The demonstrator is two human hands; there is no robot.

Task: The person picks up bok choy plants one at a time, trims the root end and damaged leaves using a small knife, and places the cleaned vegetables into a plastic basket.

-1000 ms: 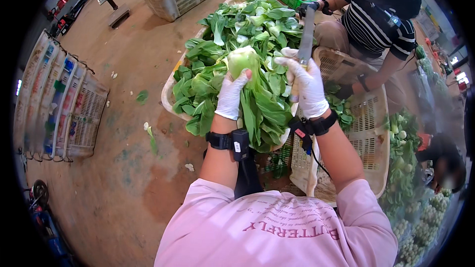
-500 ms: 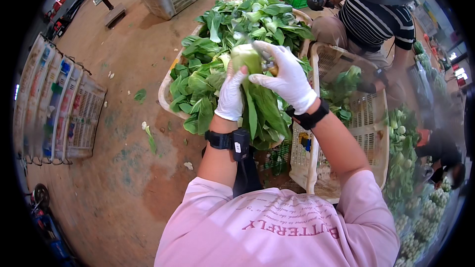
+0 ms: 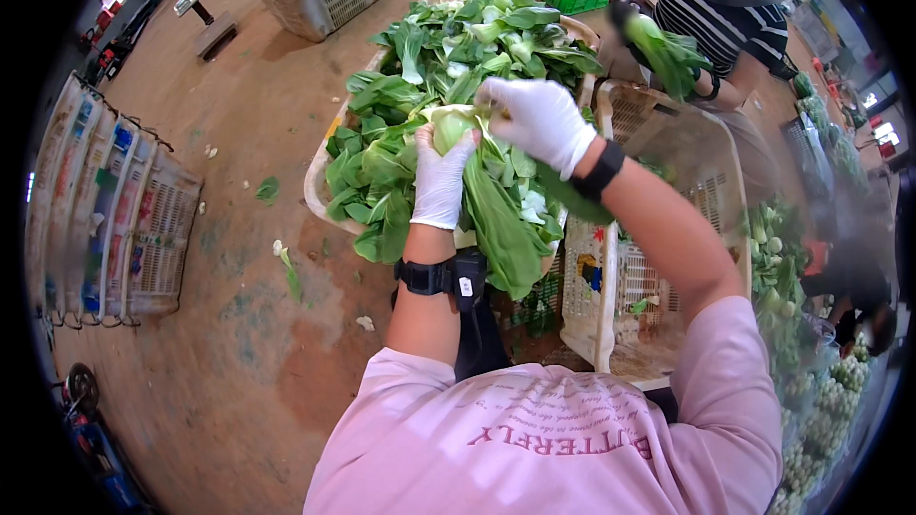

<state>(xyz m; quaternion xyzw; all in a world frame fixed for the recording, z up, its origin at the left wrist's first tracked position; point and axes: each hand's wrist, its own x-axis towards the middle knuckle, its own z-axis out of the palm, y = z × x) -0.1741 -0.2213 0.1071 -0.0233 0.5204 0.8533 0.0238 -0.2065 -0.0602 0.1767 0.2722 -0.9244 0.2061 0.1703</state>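
Brown floor [image 3: 229,324] surrounds one heaped crate [image 3: 315,181]. Above it, the left hand [image 3: 440,176] closes round one bok choy [image 3: 491,195], base [image 3: 450,124] pointing away, long axis slanting rightward to its nearer leaves [image 3: 512,257]; the right hand [image 3: 544,122] curls alongside, its hold unclear. Beyond, one co-worker [image 3: 711,5] grasps another leafy head [image 3: 665,55].

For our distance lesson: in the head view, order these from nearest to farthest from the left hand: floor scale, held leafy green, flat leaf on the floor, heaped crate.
From the left hand:
1. Held leafy green: in the hand.
2. Heaped crate: just below.
3. Flat leaf: on the floor, left.
4. Floor scale: far upper left.
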